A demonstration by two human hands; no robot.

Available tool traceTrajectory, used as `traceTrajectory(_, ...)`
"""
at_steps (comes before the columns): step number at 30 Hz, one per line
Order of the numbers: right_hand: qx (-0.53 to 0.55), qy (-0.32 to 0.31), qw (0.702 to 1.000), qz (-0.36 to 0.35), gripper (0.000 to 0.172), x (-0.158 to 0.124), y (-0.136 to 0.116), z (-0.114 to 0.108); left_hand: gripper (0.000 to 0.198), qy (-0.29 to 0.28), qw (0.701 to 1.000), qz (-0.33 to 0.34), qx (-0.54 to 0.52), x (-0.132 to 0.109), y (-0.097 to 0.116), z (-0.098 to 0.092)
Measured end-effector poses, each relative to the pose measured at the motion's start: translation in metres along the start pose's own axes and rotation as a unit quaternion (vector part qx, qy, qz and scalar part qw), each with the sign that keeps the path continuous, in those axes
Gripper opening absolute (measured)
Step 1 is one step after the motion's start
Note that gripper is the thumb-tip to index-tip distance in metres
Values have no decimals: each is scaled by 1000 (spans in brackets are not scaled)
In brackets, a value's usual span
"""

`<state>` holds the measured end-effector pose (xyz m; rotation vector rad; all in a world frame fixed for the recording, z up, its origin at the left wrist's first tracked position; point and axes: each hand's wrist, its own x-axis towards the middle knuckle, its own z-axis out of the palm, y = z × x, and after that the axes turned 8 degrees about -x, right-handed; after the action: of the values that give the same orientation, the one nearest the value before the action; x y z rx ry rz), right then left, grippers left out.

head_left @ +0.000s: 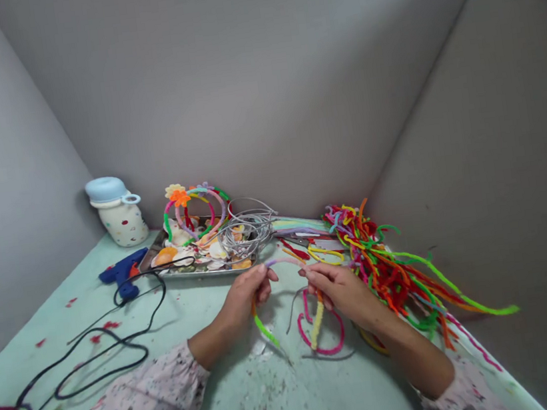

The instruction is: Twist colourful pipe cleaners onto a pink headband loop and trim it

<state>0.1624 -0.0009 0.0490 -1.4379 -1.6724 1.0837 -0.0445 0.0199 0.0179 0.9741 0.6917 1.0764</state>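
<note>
While both hands hold it above the middle of the pale green table (215,374), the slim arched band wrapped in multicoloured fuzzy stem (285,260) could kink if pressed unevenly. The left hand (251,293) pinches its left side between thumb and fingers; the right hand (335,285) pinches its right side. A loosened grip might let the wrapping unwind. The yellow right end, hanging over a bright pink fuzzy loop (342,335), could snag it. Farther left, a brushed black cord (147,350) might tug the blue plastic glue gun (125,275).
</note>
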Motion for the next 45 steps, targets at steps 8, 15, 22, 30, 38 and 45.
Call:
traceTrajectory(8, 57, 30, 998, 28, 28, 6, 17, 6, 30, 52, 998, 15, -43, 5, 1, -4)
traceTrajectory(15, 110, -8, 993, 52, 30, 5, 18, 9, 32, 68, 997, 39, 9, 7, -3, -9)
traceTrajectory(22, 50, -93, 993, 59, 28, -6, -3, 1, 33, 58, 862, 275, 422, -9, 12, 5)
traceTrajectory(30, 41, -178, 982, 41, 27, -15, -9, 10, 12, -27, 835, 279, 473, -11, 13, 10)
traceTrajectory(38, 12, -104, 993, 48, 27, -9, -10, -9, 24, 131, 932, 152, 301, -3, 30, 1)
traceTrajectory(45, 44, -41, 996, 64, 30, -2, -1, -34, 40, 141, 937, 118, 297, 4, 19, -8)
